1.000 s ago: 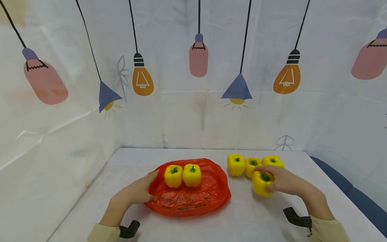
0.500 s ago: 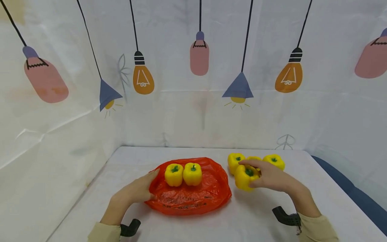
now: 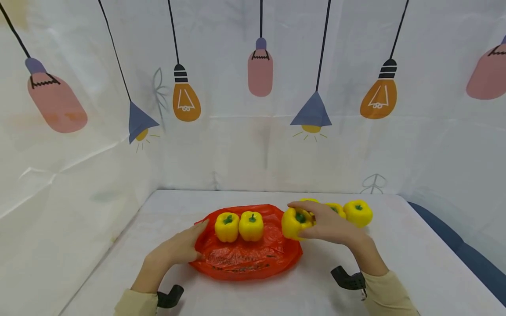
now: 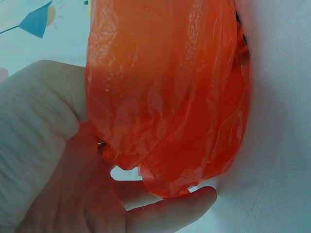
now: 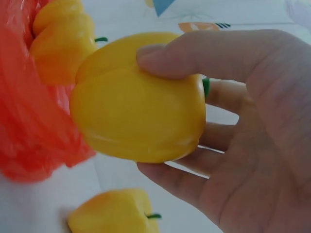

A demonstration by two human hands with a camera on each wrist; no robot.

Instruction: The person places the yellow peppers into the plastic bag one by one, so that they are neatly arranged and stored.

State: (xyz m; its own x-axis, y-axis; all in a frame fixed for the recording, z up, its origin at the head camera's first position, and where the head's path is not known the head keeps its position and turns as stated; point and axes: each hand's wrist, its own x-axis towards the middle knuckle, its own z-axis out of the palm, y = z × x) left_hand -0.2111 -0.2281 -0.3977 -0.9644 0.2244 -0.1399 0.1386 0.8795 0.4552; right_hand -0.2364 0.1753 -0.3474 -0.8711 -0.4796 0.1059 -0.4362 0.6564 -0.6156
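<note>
Lt beige slvs [image 3: 389, 295], blk angled wrist cams [image 3: 170, 297], L & R

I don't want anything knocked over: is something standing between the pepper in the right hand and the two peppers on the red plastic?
Only the right rim of the red plastic; nothing else shows. In the head view, the held pepper in the right hand overlaps that rim, with bare plastic before the two peppers.

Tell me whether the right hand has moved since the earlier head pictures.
Yes: in the head view, the right hand, gripping a yellow pepper, moved left toward the unmoved red bag.
</note>
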